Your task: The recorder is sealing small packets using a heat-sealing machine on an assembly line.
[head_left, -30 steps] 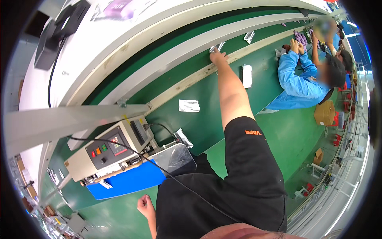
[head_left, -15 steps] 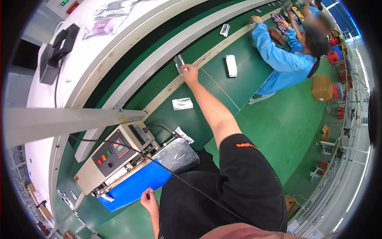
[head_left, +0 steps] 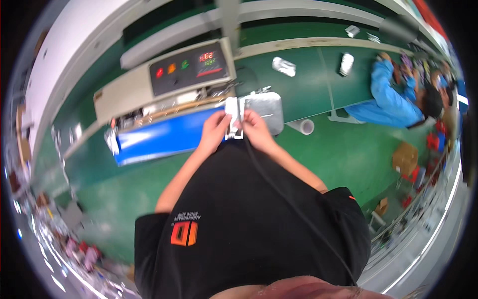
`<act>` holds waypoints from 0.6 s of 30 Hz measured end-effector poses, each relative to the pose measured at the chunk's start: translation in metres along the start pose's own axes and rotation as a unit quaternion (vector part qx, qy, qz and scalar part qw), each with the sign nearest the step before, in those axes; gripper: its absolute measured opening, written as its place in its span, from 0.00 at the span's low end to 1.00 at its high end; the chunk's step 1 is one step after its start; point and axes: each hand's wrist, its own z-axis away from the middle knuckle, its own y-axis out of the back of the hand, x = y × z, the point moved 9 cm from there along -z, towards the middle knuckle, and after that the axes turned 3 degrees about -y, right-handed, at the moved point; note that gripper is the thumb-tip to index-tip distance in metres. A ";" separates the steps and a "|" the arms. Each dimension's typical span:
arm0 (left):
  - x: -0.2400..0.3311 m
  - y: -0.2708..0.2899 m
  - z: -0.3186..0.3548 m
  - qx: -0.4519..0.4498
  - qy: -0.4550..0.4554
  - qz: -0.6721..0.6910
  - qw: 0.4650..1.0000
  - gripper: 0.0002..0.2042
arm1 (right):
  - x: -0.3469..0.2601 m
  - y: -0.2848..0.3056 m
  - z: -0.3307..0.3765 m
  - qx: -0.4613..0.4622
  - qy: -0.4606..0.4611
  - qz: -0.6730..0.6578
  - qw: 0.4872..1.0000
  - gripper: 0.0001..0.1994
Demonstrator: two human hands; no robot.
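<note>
Close in front of my body, a small silver foil pouch [head_left: 232, 119] is pinched between my two hands. My left hand [head_left: 215, 130] has its fingers closed on the pouch's left side, and my right hand [head_left: 255, 129] grips the right side. Motion blur hides the fine detail of the fingertips. Just beyond the hands stands a beige band-sealing machine [head_left: 122, 94] with lit digits and coloured buttons. Its blue belt [head_left: 167, 137] stretches to the left of my left hand. A grey metal plate [head_left: 271, 112] lies beyond my right hand.
Silver pouches lie on the green bench [head_left: 308, 84], one nearer [head_left: 284, 67] and one farther right [head_left: 346, 64]. A co-worker in a blue smock [head_left: 393, 107] sits at the bench's right. A black cable [head_left: 271, 177] crosses before my body. A cardboard box [head_left: 405, 158] stands on the floor.
My right hand has come back from the far side of the bench with a silver pouch. The left hand has risen from beside my body to meet it. The view has swung left.
</note>
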 end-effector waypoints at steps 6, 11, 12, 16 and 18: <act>-0.003 0.004 -0.003 0.024 0.065 0.085 0.994 0.10 | -0.010 0.004 -0.008 0.068 -0.016 0.040 0.997 0.06; -0.006 0.015 -0.010 0.090 0.057 0.142 0.984 0.10 | -0.002 0.013 -0.017 0.105 -0.067 -0.007 0.992 0.05; -0.011 0.015 -0.010 0.088 0.077 0.145 0.982 0.10 | 0.004 0.014 -0.018 0.104 -0.081 -0.038 0.991 0.05; -0.019 0.013 -0.014 0.094 0.107 0.157 0.977 0.10 | 0.009 0.021 -0.020 0.094 -0.072 -0.055 0.991 0.06; -0.021 0.008 -0.014 0.093 0.125 0.189 0.970 0.09 | 0.011 0.024 -0.019 0.091 -0.073 -0.064 0.991 0.07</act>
